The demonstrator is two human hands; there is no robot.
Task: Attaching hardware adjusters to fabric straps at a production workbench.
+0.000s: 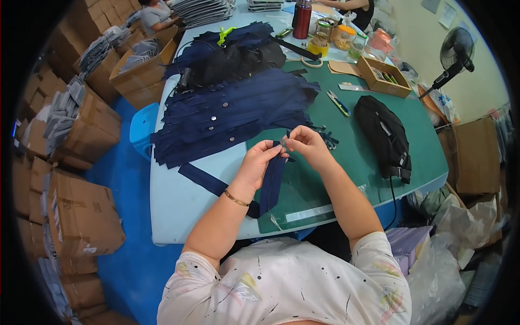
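Note:
My left hand (260, 161) is closed on a navy fabric strap (272, 187), thumb and fingers pinched near its end. The strap hangs in a loop below the hand, and its other part (203, 179) runs out to the left over the table under my left forearm. My right hand (307, 147) meets the left at the strap's end, its thumb and fingertips pinching there. Something small and pale shows between the fingertips, too small to name. Beyond my hands lies a broad pile of navy straps (238, 111) with several round metal pieces on it.
A green cutting mat (401, 143) covers much of the table. On it are scissors (338, 103), a black pouch (383, 135), a ruler (309, 213) and a wooden box (384, 77). Jars and a red flask (301, 19) stand farther back. Cartons (86, 214) and a blue stool (144, 130) are left.

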